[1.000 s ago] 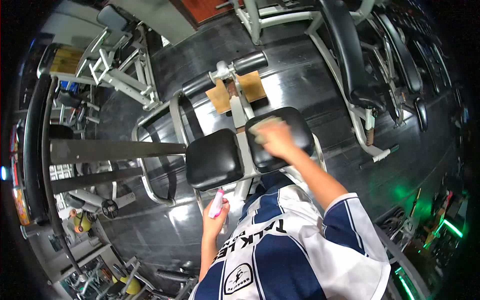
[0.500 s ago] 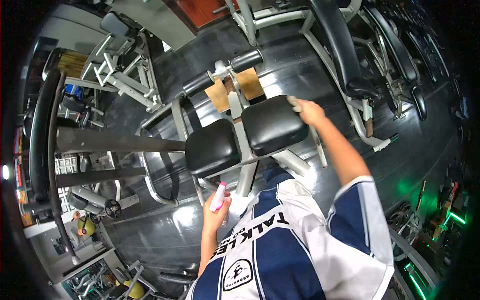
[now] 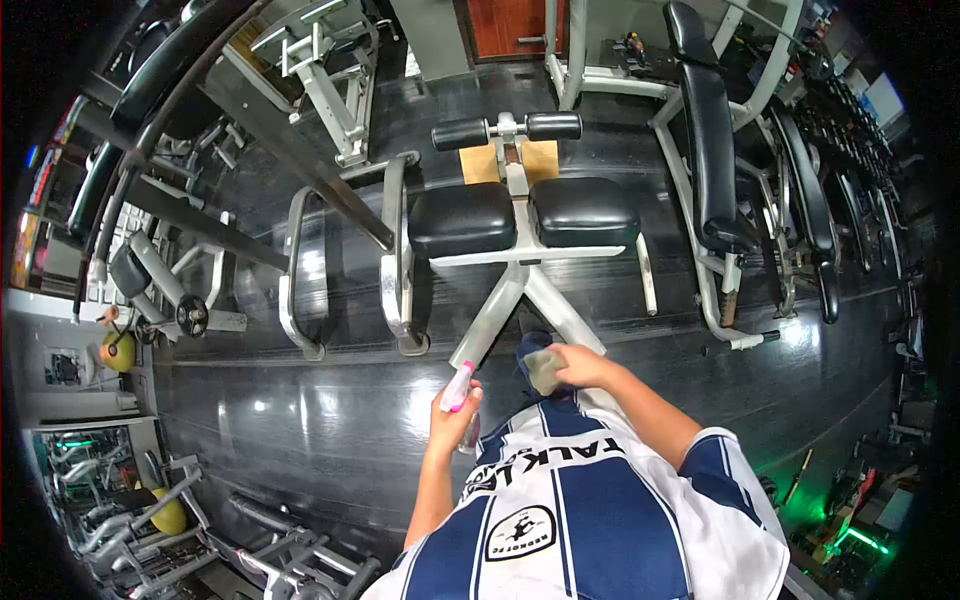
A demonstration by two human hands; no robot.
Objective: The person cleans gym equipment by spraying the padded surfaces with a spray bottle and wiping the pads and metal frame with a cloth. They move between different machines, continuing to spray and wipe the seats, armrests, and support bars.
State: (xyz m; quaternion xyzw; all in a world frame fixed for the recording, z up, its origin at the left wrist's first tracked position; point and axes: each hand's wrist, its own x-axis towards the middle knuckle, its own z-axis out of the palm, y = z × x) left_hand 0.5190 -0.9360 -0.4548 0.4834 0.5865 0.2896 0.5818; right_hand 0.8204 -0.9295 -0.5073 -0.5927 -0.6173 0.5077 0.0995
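Observation:
My left hand is wrapped round a clear spray bottle with a white and pink head, held low in front of my shirt. Close by on the right, my right hand grips a greyish-green cloth. Both hands are on the near side of a gym bench, apart from it. That bench has two black pads, a left pad and a right pad, on a silver frame. Beyond the pads are two black rollers.
Silver frame legs spread towards me on the dark floor. A curved metal frame stands left of the bench, and a machine with a tall black backrest stands right. Yellow balls lie far left; a red door is at the back.
My right hand has left the right pad and come back near my body with the cloth. The view has turned, so the bench now appears level and farther off.

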